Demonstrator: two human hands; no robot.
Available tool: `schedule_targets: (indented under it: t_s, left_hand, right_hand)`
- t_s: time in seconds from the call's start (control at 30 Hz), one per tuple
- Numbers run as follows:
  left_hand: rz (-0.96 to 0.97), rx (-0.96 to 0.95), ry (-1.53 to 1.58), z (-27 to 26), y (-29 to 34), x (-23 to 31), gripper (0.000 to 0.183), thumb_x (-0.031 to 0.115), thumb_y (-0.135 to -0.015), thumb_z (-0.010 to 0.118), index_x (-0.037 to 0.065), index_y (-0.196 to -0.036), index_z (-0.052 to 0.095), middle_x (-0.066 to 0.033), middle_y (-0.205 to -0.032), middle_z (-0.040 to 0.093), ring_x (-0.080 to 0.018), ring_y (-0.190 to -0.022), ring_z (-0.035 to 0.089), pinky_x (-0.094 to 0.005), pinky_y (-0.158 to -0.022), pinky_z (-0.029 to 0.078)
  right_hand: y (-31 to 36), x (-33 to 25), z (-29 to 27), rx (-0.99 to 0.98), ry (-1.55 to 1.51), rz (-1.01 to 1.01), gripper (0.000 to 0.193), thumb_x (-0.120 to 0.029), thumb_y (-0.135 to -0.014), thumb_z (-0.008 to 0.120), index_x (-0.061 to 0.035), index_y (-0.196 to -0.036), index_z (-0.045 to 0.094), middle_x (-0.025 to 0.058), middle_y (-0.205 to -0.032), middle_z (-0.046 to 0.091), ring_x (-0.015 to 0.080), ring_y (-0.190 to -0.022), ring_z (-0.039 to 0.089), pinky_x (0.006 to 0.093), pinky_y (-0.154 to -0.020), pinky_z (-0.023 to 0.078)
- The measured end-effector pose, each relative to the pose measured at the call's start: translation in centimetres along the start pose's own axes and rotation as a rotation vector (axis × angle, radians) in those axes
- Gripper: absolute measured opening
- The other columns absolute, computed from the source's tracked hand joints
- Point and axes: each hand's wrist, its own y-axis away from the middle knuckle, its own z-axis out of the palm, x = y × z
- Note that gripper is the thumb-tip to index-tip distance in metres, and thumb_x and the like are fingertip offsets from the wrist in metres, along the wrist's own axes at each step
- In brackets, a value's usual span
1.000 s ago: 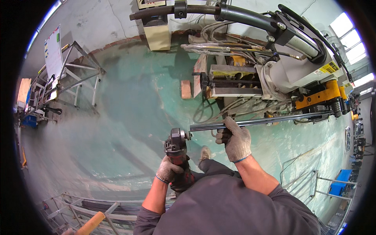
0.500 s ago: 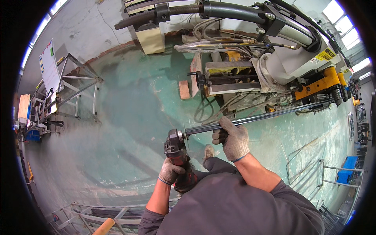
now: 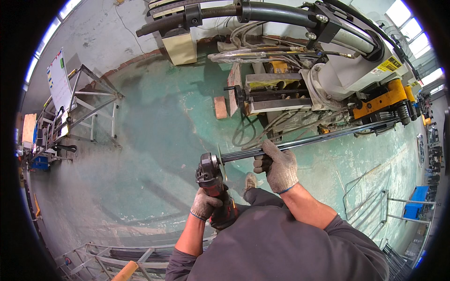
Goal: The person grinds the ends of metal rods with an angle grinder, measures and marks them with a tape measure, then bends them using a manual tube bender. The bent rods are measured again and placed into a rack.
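My left hand (image 3: 205, 204), in a knitted work glove, is wrapped round the body of a black and red angle grinder (image 3: 209, 174). The grinder's thin disc (image 3: 221, 158) stands edge-on at the left end of a bundle of long metal rods (image 3: 318, 138), and a few orange sparks drop below it. My gloved right hand (image 3: 280, 167) is closed round the rods a short way right of the disc. From there the rods run to the far right, where their other end lies at a machine with an orange bracket (image 3: 378, 104).
A large machine with a long cylinder arm (image 3: 276, 14) and hoses fills the back right. A brick (image 3: 220, 107) lies on the green floor (image 3: 140, 164). Metal frames stand at left (image 3: 93, 100) and lower left (image 3: 112, 255). A blue bin (image 3: 416, 202) is at right.
The grinder has shifted very slightly up and left. Its disc now shows more upright, and orange sparks have appeared below it. The right hand stays on the rods.
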Motion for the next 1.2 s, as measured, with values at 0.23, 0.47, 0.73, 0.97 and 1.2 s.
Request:
schedule_targets:
  t_s: [0.23, 0.47, 0.73, 0.97, 1.2]
  left_hand:
    - [-0.009, 0.004, 0.011, 0.2, 0.1, 0.4, 0.062, -0.007, -0.055, 0.071, -0.003, -0.117, 0.074, -0.0069, -0.105, 0.075, -0.0257, -0.095, 0.073, -0.0391, -0.090, 0.061]
    - [0.090, 0.091, -0.038, 0.1, 0.5, 0.2, 0.060, -0.008, -0.056, 0.070, -0.005, -0.115, 0.073, -0.0102, -0.098, 0.075, -0.0283, -0.088, 0.075, -0.0417, -0.083, 0.063]
    - [0.252, 0.306, 0.343, -1.8, 6.0, 0.5, 0.058, -0.010, -0.064, 0.066, -0.009, -0.121, 0.067, -0.0185, -0.092, 0.070, -0.0386, -0.081, 0.072, -0.0527, -0.084, 0.063]
    - [0.500, 0.454, 0.741, -3.5, 11.4, 0.3, 0.057, -0.012, -0.073, 0.064, -0.002, -0.129, 0.065, -0.0139, -0.101, 0.071, -0.0385, -0.088, 0.073, -0.0544, -0.092, 0.062]
    - [0.698, 0.312, 1.071, -9.9, 14.8, 2.5, 0.060, -0.015, -0.075, 0.062, 0.004, -0.132, 0.062, -0.0123, -0.104, 0.072, -0.0360, -0.103, 0.073, -0.0577, -0.114, 0.055]
  right_hand:
    - [0.0, 0.0, 0.2, -0.006, 0.006, -0.006, 0.025, -0.023, -0.106, 0.080, 0.0008, -0.103, 0.072, 0.0102, -0.085, 0.068, 0.0206, -0.066, 0.068, 0.0368, -0.058, 0.058]
    - [0.5, -0.2, 0.3, -0.078, -0.053, -0.011, 0.029, -0.026, -0.108, 0.077, 0.0016, -0.103, 0.071, 0.0104, -0.085, 0.069, 0.0208, -0.068, 0.068, 0.0367, -0.061, 0.058]
    - [2.5, 1.8, -4.1, -0.159, 0.056, 0.041, 0.051, -0.049, -0.114, 0.066, 0.0010, -0.124, 0.067, 0.0141, -0.090, 0.072, 0.0246, -0.074, 0.073, 0.0400, -0.067, 0.061]
    - [2.7, 6.1, -8.9, -0.227, 0.404, 0.196, 0.043, -0.034, -0.110, 0.069, 0.0064, -0.123, 0.066, 0.0153, -0.086, 0.070, 0.0247, -0.068, 0.071, 0.0369, -0.058, 0.060]
    - [3.1, 11.0, -1.5, -0.537, 0.728, 0.154, 0.037, -0.022, -0.109, 0.075, 0.0110, -0.125, 0.071, 0.0176, -0.097, 0.077, 0.0234, -0.080, 0.079, 0.0359, -0.070, 0.068]
